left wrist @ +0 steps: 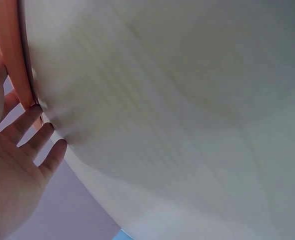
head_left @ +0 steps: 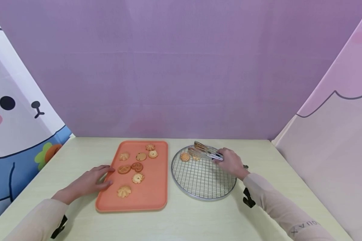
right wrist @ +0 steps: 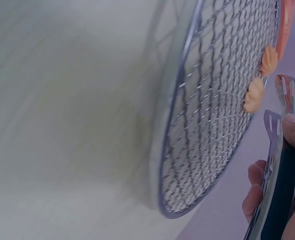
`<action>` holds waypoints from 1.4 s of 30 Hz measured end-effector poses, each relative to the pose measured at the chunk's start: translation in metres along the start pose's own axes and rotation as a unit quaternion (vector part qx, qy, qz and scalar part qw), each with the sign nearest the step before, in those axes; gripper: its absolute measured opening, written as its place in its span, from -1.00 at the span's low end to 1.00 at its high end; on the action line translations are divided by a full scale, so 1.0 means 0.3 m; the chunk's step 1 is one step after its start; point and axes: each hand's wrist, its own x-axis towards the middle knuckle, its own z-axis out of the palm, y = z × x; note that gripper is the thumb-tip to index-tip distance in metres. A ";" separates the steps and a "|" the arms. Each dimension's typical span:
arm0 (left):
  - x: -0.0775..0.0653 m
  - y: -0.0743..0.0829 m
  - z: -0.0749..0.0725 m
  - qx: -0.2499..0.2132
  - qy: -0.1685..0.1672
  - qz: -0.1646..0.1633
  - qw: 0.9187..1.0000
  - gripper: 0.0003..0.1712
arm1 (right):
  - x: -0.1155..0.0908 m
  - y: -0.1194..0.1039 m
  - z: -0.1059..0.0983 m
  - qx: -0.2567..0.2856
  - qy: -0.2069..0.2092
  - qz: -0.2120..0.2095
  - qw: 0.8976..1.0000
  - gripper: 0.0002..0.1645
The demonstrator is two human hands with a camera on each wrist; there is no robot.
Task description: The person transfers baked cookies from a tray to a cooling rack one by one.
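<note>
On a table, left hand loosely touching tray, right hand gripping tongs, sleeve lettering unclear

Pale table; orange tray, round wire rack lying on it, just apart.

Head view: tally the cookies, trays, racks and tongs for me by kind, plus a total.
Orange tray: 1
Round wire rack: 1
Tongs: 1
Cookies: 10 (8 on the tray, 2 on the rack)
Total: 13
</note>
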 end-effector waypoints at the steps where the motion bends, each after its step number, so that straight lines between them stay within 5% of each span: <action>1: 0.000 0.000 0.000 0.000 0.000 0.000 1.000 -0.39 | 0.001 -0.006 -0.001 0.000 0.000 -0.001 1.000 -0.63; 42: -0.004 0.007 0.001 0.001 -0.001 -0.010 1.000 -0.38 | 0.085 -0.288 0.109 -0.010 -0.026 -0.111 0.993 -0.56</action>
